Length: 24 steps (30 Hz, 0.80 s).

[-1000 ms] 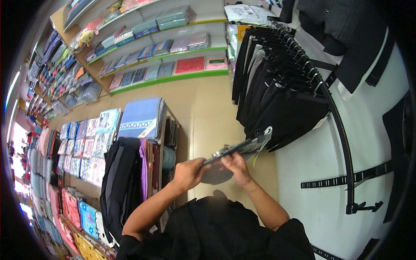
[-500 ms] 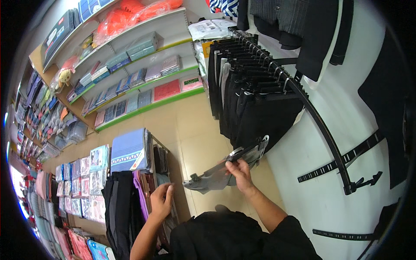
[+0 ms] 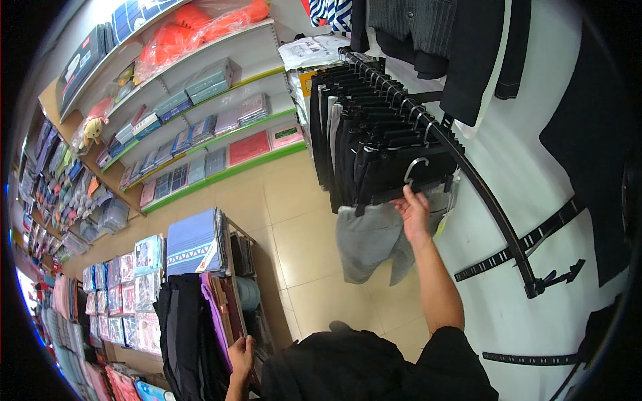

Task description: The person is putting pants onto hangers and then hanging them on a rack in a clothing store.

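Observation:
My right hand [image 3: 413,212] reaches out and grips a clip hanger [image 3: 415,172] just below its metal hook. Grey trousers [image 3: 364,242] hang down from the hanger, open over the floor. Behind them is a row of black trousers [image 3: 348,150] on a black wall rail [image 3: 461,157]. The held hook stands below the rail, apart from it. Low at the left, my left hand [image 3: 242,354] is beside the folded clothes of a display stand, its fingers curled in. Nothing shows in them.
Left of me, the stand holds a folded blue textile [image 3: 194,244], black trousers [image 3: 184,327] and packaged goods [image 3: 137,291]. Shelves [image 3: 200,177] with boxed bedding line the far wall. The rail's bare end [image 3: 535,289] juts out at right, and dark jackets [image 3: 478,60] hang above.
My right hand has carried the hanger forward and up to the rail, and the grey trousers now hang down. My left hand has dropped lower, toward me.

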Each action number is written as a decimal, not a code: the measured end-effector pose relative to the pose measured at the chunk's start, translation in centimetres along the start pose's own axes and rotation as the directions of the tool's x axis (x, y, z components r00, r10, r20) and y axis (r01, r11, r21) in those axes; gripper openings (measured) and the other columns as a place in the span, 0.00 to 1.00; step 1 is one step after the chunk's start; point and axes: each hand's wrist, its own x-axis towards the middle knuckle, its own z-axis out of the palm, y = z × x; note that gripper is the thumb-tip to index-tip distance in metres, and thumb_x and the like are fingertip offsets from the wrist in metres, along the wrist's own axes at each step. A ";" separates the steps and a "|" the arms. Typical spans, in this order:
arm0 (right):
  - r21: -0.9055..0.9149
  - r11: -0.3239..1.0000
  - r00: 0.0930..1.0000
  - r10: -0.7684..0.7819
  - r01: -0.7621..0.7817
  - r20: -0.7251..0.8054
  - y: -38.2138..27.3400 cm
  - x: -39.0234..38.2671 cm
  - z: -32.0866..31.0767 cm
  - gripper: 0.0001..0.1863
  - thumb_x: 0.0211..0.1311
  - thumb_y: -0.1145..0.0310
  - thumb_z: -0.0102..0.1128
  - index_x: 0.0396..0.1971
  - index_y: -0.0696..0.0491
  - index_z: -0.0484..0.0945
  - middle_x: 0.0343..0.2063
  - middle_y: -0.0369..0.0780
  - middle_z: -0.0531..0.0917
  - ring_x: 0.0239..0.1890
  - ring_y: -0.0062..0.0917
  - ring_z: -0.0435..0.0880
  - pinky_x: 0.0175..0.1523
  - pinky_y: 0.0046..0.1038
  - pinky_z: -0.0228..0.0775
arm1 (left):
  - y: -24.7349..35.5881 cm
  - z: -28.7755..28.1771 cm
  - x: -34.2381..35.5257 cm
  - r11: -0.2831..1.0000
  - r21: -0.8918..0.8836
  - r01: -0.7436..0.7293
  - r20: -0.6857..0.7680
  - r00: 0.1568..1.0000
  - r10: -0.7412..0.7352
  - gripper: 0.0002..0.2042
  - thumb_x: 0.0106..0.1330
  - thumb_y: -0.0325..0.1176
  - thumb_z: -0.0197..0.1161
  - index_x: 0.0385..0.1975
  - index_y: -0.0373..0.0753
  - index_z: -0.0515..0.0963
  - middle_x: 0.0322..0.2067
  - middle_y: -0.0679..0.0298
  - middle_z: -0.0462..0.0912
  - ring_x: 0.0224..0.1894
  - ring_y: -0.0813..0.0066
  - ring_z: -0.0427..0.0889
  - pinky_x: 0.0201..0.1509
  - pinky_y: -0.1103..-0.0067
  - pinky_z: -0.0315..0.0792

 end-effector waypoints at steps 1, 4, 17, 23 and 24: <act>0.011 1.000 1.000 -0.009 0.009 -0.008 -0.7 1.1 -0.2 0.11 0.73 0.61 0.72 0.37 0.48 0.77 0.35 0.36 0.89 0.33 0.24 0.90 0.37 0.23 0.76 | -0.7 0.2 -0.4 1.000 -0.001 0.006 -0.003 1.000 -0.006 0.21 0.77 0.43 0.63 0.29 0.28 0.83 0.24 0.45 0.83 0.26 0.52 0.84 0.34 0.65 0.75; -0.026 0.998 0.996 -0.064 0.062 -0.070 -2.4 5.0 -2.2 0.14 0.71 0.60 0.74 0.34 0.48 0.76 0.32 0.37 0.88 0.31 0.25 0.90 0.35 0.22 0.74 | -2.1 0.4 -1.2 0.993 0.114 0.039 0.022 0.999 -0.042 0.21 0.77 0.43 0.63 0.31 0.28 0.84 0.24 0.42 0.82 0.28 0.48 0.85 0.34 0.63 0.75; -0.118 0.992 0.987 0.029 -0.048 -0.159 -3.7 14.6 -8.0 0.13 0.74 0.57 0.68 0.42 0.50 0.80 0.34 0.36 0.87 0.34 0.24 0.88 0.33 0.20 0.71 | -1.0 0.5 -3.5 0.979 0.172 0.110 0.041 0.992 -0.118 0.20 0.75 0.43 0.64 0.28 0.29 0.81 0.24 0.42 0.82 0.30 0.42 0.85 0.35 0.61 0.76; -0.089 0.989 0.990 0.107 -0.115 -0.091 -3.4 16.6 -8.8 0.17 0.73 0.55 0.68 0.49 0.52 0.81 0.37 0.37 0.87 0.36 0.26 0.87 0.34 0.23 0.68 | -2.5 0.6 -4.4 0.985 0.153 0.079 0.012 0.997 -0.082 0.19 0.75 0.42 0.64 0.28 0.31 0.81 0.26 0.43 0.82 0.31 0.40 0.85 0.35 0.59 0.75; -0.074 0.990 0.990 0.109 -0.116 -0.090 -3.4 16.6 -8.8 0.18 0.72 0.55 0.69 0.50 0.52 0.81 0.39 0.37 0.87 0.37 0.26 0.87 0.34 0.24 0.68 | -2.5 0.6 -4.6 0.988 0.133 0.083 0.004 0.996 -0.085 0.19 0.75 0.42 0.64 0.28 0.31 0.81 0.26 0.43 0.83 0.32 0.40 0.85 0.35 0.59 0.75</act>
